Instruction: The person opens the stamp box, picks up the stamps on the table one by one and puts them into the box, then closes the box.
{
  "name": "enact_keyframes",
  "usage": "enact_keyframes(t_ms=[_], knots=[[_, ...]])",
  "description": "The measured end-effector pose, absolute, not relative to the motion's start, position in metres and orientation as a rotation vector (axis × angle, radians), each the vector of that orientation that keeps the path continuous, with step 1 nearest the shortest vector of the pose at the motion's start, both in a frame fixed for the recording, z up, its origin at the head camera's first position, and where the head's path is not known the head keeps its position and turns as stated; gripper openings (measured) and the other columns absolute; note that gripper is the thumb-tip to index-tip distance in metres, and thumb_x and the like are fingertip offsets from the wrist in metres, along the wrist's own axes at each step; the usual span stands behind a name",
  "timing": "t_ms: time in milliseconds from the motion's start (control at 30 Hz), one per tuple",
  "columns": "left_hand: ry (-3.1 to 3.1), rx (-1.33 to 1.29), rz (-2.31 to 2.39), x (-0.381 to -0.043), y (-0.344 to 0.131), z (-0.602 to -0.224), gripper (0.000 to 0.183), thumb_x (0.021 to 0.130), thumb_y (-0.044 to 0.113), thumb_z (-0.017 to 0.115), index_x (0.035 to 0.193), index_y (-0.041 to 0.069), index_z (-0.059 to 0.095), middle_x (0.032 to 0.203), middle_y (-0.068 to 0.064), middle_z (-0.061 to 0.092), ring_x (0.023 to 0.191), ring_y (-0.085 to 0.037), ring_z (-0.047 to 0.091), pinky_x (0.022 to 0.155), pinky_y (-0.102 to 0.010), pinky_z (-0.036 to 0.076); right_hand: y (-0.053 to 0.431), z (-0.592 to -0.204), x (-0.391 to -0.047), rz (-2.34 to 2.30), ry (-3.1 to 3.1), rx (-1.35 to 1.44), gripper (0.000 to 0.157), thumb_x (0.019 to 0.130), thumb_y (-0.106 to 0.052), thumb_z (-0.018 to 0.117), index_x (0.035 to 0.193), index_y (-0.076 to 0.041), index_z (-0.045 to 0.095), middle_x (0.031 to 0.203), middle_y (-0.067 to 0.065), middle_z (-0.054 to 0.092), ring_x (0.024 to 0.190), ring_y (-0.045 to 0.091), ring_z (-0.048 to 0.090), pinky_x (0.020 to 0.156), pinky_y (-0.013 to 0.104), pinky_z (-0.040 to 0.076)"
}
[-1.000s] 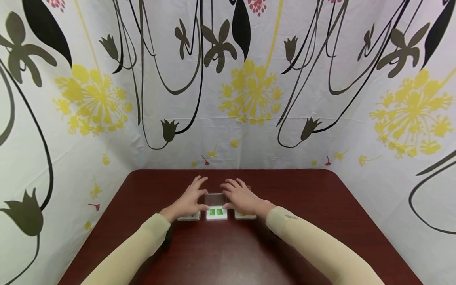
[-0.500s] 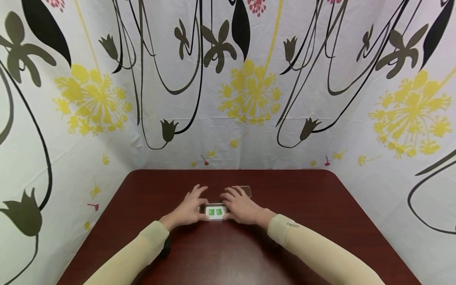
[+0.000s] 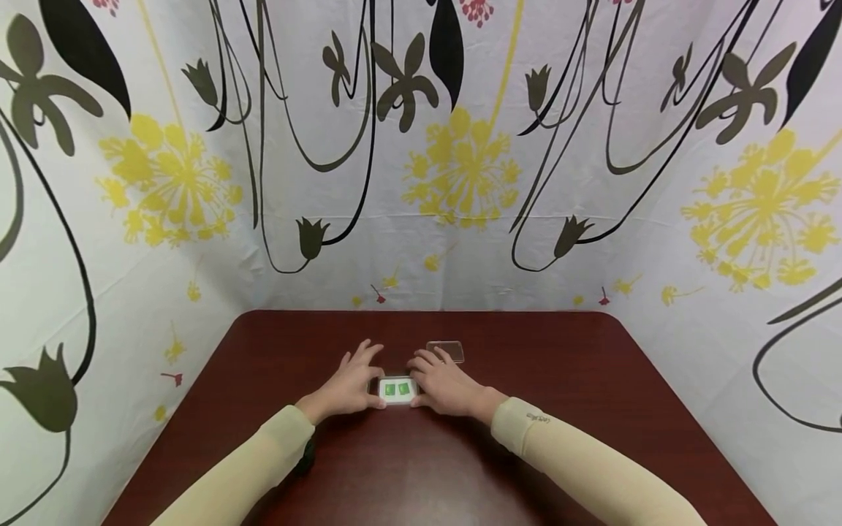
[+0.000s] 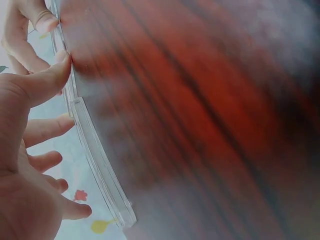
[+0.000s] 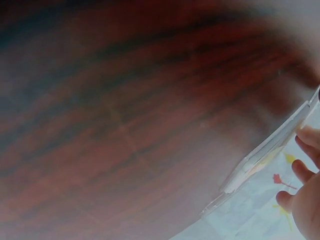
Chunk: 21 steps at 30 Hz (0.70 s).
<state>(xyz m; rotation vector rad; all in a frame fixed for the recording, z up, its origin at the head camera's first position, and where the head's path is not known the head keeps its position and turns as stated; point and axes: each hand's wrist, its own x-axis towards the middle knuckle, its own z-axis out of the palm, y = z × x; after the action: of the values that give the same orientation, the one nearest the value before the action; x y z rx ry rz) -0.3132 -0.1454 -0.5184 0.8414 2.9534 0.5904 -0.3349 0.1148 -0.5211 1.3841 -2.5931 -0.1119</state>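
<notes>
In the middle of the head view lies a flat clear plastic case [image 3: 397,391] with a white card inside that bears two green pictures. My left hand [image 3: 349,383] holds its left side, thumb at the near corner and index finger toward the far one; the other fingers spread away. On the opposite side my right hand [image 3: 447,383] holds it likewise, thumb near and fingers beyond. Beside the left fingers, the left wrist view shows another clear case [image 4: 102,165]. A case with some yellow [image 5: 265,160] lies by the right fingers in the right wrist view. My hands hide both in the head view.
A clear rectangular lid [image 3: 446,351] lies beyond my right hand on the dark red table [image 3: 421,467]. A flowered white curtain [image 3: 421,183] closes off the back and both sides. A dark object [image 3: 305,459] sits below the left cuff.
A clear lid held just beyond the green-picture case has come toward me and now lies over it. Both hands moved slightly nearer with it, uncovering the far lid; they have barely moved since.
</notes>
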Motion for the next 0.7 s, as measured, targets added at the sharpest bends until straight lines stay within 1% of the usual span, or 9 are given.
enact_keyframes(t_ms=[133,367,500,700], knots=[[2.958,0.84,0.572,-0.312,-0.146,-0.518,0.045,0.08,0.045,0.085,0.113,0.016,0.075,0.162,-0.011,0.028,0.152,-0.038,0.006,0.11,-0.072,0.016,0.113,-0.521,-0.335,-0.053,-2.604,1.4,0.053,0.096,-0.059,0.059,0.123,-0.014,0.068,0.139,0.002,0.051,0.14,0.027,0.036,0.112,0.06,0.028],[2.946,0.796,0.611,-0.308,-0.143,-0.514,0.051,0.079,0.042,0.086,0.119,0.011,0.075,0.161,-0.01,0.031,0.151,-0.041,0.01,0.107,-0.074,0.018,0.114,-0.518,-0.337,0.106,-2.687,1.373,0.053,0.09,-0.06,0.066,0.118,-0.016,0.073,0.142,0.003,0.049,0.138,0.024,0.037,0.109,0.058,0.032],[2.945,0.706,0.656,-0.307,-0.14,-0.512,0.053,0.077,0.04,0.089,0.118,0.011,0.076,0.159,-0.008,0.036,0.149,-0.043,0.015,0.106,-0.075,0.02,0.113,-0.514,-0.339,0.187,-2.74,1.352,0.054,0.087,-0.06,0.071,0.117,-0.016,0.076,0.143,0.005,0.05,0.136,0.025,0.039,0.107,0.06,0.034],[2.929,0.608,0.714,-0.309,-0.139,-0.513,0.054,0.075,0.04,0.09,0.118,0.011,0.077,0.158,-0.007,0.037,0.148,-0.045,0.017,0.105,-0.076,0.019,0.108,-0.507,-0.339,0.195,-2.804,1.305,0.049,0.083,-0.057,0.077,0.113,-0.018,0.078,0.143,0.007,0.051,0.136,0.028,0.041,0.105,0.061,0.036]])
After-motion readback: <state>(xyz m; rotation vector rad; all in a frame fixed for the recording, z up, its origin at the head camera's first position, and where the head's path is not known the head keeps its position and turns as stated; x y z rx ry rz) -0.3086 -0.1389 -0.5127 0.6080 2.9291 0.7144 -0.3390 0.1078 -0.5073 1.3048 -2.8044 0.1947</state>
